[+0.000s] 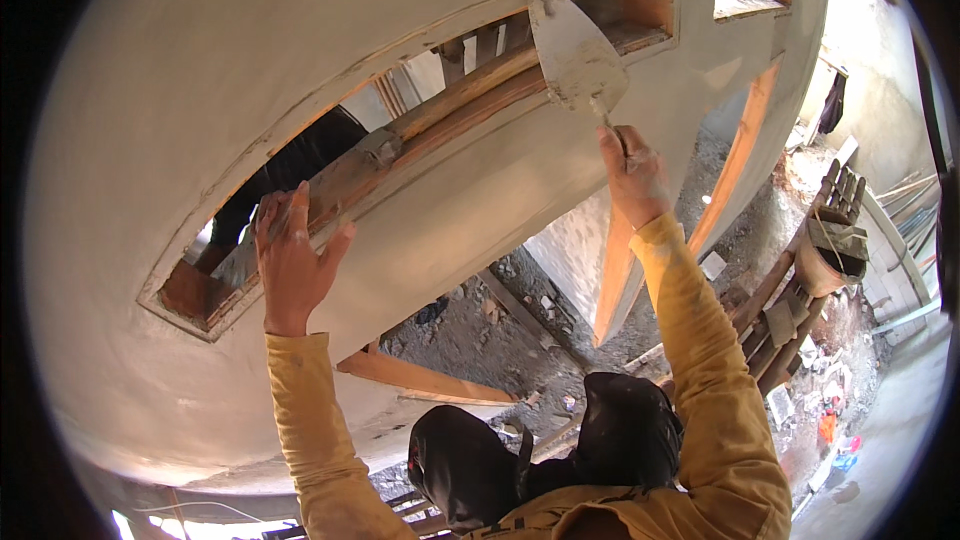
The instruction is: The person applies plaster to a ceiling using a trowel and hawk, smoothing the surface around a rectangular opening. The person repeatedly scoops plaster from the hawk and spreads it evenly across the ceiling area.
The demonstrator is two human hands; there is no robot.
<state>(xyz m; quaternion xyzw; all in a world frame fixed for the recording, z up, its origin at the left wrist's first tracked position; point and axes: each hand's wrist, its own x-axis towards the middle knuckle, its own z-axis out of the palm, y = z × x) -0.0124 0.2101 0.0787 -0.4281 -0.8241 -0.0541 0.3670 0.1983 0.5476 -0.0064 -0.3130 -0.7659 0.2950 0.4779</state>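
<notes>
- Right-hand fingers: closed around the handle of a trowel (578,55); we record the right hand (637,178) below the blade.
- Left-hand fingers: spread, thumb held out to the side; the left hand (300,265) is at the lower edge of the long opening, apparently resting there.
- Trowel: blade raised in front of the opening's right part, tip near its upper edge, face smeared with mortar; we cannot tell whether it touches the wall.
- Opening: one long slot with a raised border (168,304), crossed lengthwise by a wooden beam (470,92).
- Wall (480,175): grey plaster, spread broadly above and below the slot. We judge the main coat largely done.
- Outstanding, by our estimate: the slot's edges, where the border looks uneven and lined; wood inside shows bare.
- Farther right: a second, smaller opening (750,6) with bare wood, its finish too small for us to grade.
- Outermost: a bucket (822,273) beside wooden poles (770,310), above rubble-strewn ground (450,340).
</notes>
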